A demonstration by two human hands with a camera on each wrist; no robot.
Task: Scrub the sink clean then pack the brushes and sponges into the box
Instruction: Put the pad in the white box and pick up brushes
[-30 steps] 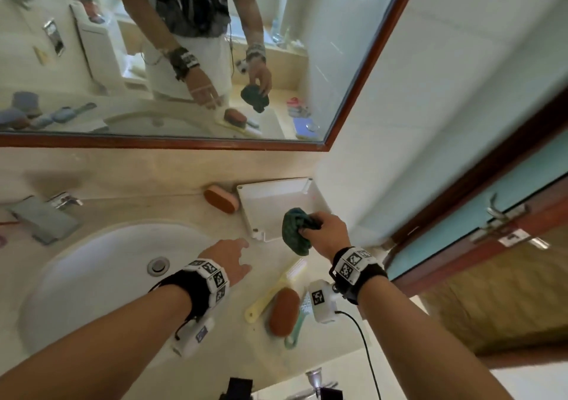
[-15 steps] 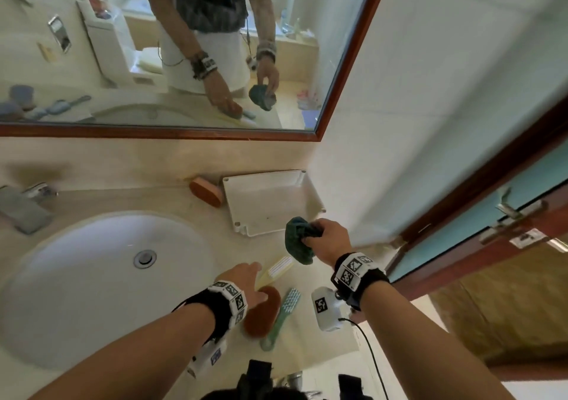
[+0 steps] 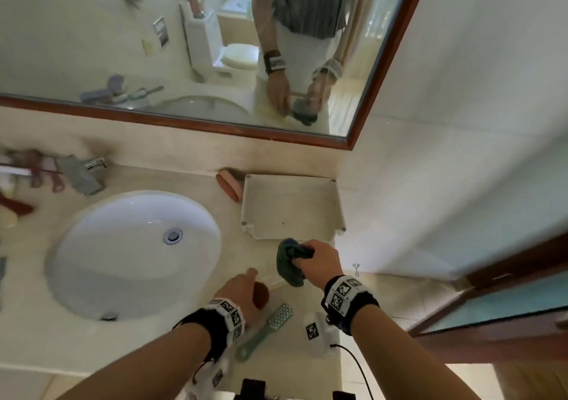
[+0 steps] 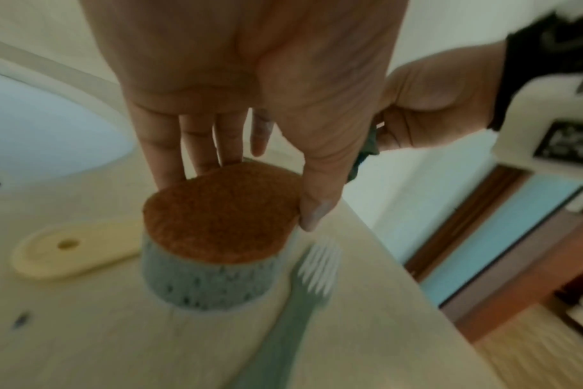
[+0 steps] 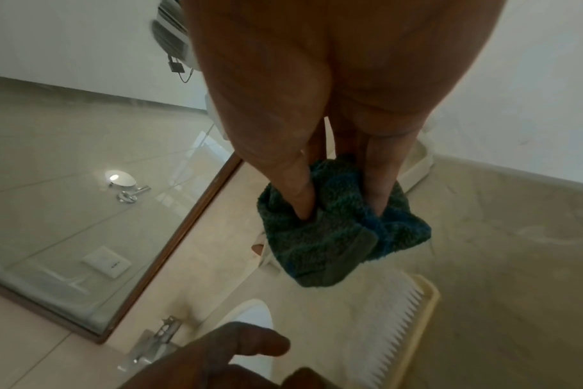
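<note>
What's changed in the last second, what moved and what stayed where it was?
The left hand came back from the counter near the sink rim and took hold of the orange-topped sponge, fingers and thumb now around its sides. The right hand keeps gripping the green cloth in front of the white box. The green brush and yellow brush lie as before.

Head view high above the counter, facing down; wrist views close, along each hand; all share the counter

sink left of box, sponge between
</note>
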